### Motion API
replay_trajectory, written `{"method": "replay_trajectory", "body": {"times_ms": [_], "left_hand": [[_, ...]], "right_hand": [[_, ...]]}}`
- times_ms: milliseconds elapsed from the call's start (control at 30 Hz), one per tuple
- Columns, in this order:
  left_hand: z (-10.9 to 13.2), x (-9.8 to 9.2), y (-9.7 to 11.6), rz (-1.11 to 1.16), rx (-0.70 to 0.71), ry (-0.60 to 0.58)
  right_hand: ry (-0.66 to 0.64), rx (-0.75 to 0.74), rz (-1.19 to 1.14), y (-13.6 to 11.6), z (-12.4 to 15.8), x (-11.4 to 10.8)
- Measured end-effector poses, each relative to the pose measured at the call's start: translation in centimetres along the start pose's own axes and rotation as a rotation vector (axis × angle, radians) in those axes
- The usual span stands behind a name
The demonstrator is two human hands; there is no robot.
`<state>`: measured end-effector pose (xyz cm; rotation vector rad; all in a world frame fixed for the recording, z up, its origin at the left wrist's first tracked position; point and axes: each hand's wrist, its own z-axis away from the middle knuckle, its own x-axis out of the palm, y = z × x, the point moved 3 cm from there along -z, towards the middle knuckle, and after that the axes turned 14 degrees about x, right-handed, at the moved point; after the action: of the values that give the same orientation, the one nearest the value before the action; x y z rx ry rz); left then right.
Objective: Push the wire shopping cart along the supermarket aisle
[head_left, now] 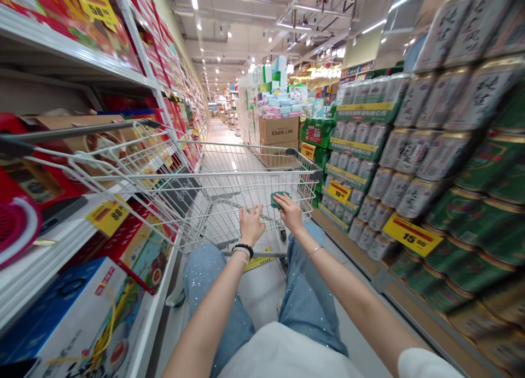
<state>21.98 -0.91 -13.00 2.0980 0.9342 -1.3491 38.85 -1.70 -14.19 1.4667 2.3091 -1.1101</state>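
Supermarket ceiling (pixel 246 33), with its ducts and strip lights, spans a long aisle, and a pale tiled floor (pixel 262 290) is seen running off toward 12 o'clock. White shelving (pixel 49 39) at 9 o'clock is packed with red boxed goods, and a blue-and-white gift box (pixel 69 312) fills the lower edge at 7 o'clock. Tall cans with calligraphy (pixel 443 121) and green cans (pixel 463 230) are stacked from 1 to 4 o'clock, with a yellow price tag (pixel 411 234) fixed among them. At 12 o'clock, wet-wipes cartons (pixel 279 131) topped by tissue packs stand beyond a wire shopping cart (pixel 241 170), which is positioned directly ahead of the body and close beside the left shelving.

A green cart grip (pixel 280 199) is covered by the right hand (pixel 290 213), its fingers closed over it. The left hand (pixel 251 225) is placed on the cart's near end, but whether it is closed around a bar cannot be told. Below the cart, a yellow sign (pixel 257 260) is partly hidden by wire and bars. A pink round object (pixel 14 225) is cut off at 9 o'clock, and what it is cannot be made out. Sparkled jeans (pixel 217 290) occupy the lower middle of the view — a white top (pixel 283 356) is seen below them.
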Motion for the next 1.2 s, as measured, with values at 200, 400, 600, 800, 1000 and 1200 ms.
{"method": "replay_trajectory", "body": {"times_ms": [200,400,600,800,1000,1200], "left_hand": [[0.6,0.2,0.2,0.019,0.008,-0.012],[2.3,-1.8,-3.0,-0.028,-0.085,0.096],[3.4,-2.8,-7.2,-0.088,-0.13,0.09],[2.5,-2.2,-7.6,-0.022,-0.14,0.083],[1.9,-1.6,-7.7,0.007,-0.123,0.121],[2.1,-1.3,-7.8,0.037,-0.117,0.146]], "right_hand": [[-0.028,-0.024,-0.024,-1.7,-1.2,0.6],[-0.073,0.019,-0.028,-0.6,1.0,1.4],[0.08,-0.07,-0.076,-3.0,-1.8,2.4],[-0.024,-0.064,-0.002,-2.4,0.5,4.0],[0.045,-0.067,-0.038,-4.5,-1.6,2.6],[0.022,-0.047,-0.017,-4.5,-1.7,3.8]]}}
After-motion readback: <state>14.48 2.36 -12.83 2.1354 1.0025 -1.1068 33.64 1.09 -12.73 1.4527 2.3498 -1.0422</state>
